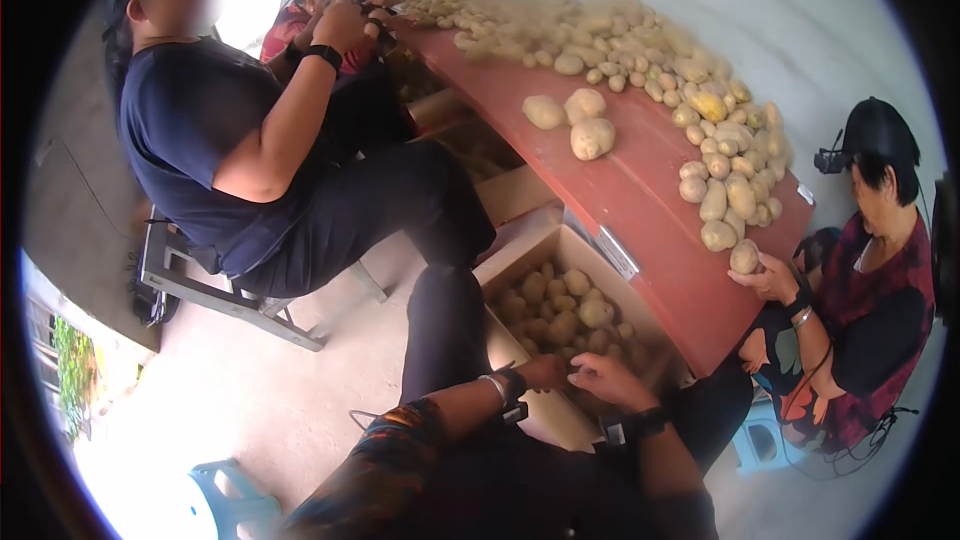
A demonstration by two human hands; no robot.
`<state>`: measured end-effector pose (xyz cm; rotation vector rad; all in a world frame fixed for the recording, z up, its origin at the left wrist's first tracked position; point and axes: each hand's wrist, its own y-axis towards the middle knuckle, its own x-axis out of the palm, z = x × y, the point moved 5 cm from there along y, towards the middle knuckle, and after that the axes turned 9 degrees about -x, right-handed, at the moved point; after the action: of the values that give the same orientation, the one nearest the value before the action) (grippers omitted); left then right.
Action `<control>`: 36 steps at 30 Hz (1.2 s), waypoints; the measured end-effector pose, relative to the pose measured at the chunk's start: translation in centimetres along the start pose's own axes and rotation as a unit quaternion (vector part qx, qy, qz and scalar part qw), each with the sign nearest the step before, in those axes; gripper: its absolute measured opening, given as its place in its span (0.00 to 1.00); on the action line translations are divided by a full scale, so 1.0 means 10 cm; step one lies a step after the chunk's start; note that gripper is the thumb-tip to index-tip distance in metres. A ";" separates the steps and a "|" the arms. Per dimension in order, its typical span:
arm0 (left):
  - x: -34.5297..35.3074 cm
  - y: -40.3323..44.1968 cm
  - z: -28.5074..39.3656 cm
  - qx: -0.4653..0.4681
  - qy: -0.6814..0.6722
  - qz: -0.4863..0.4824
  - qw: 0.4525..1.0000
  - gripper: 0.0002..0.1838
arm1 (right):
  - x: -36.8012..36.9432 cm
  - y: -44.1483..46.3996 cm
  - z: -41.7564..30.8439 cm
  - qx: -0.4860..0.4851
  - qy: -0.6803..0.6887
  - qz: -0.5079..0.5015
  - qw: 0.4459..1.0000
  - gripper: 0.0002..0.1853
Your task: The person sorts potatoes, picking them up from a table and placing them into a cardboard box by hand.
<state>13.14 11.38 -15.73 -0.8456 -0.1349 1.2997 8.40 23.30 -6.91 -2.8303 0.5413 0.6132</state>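
Over the near edge of a cardboard box (545, 415) of potatoes (560, 305), both my hands are close together. My left hand (543, 372) has its fingers curled in; whatever it may hold is hidden. My right hand (610, 382) is just beside it, thumb and forefinger apart, with nothing visible in it. Each wrist wears a dark band with a small device. Beyond the box stands a red-brown table (660, 285) with a long heap of potatoes (735, 180) along its far side. Three larger potatoes (590, 138) lie apart from the heap.
At right, a co-worker (880, 270) holds a potato (745, 257) at the table edge. Another person (210, 120) sits at left on a metal-framed seat (215, 290), with others behind. Blue stools (235, 495) stand on the floor. More cardboard boxes (515, 195) are under the table.
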 end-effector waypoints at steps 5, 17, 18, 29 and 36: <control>0.01 0.02 0.00 0.006 0.014 0.006 1.000 0.14 | 0.02 0.02 0.08 -0.018 0.003 0.020 1.000 0.20; -0.01 -0.03 0.09 0.028 0.033 -0.008 0.999 0.14 | 0.01 0.02 0.09 -0.017 0.014 0.030 0.999 0.19; 0.02 0.02 0.02 0.028 0.005 -0.020 0.999 0.13 | 0.01 0.00 0.11 -0.024 0.004 0.033 0.999 0.19; -0.03 -0.03 0.03 0.025 -0.066 -0.032 0.997 0.13 | -0.24 -0.23 0.34 0.095 0.047 0.062 0.992 0.19; -0.87 -0.24 0.52 0.096 -0.226 -0.033 0.969 0.17 | -0.59 -0.37 0.58 0.157 0.004 0.176 0.972 0.19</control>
<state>9.62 6.09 -7.42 -0.3667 -0.3891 1.3998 2.74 29.99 -9.16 -2.4565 1.0536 0.5171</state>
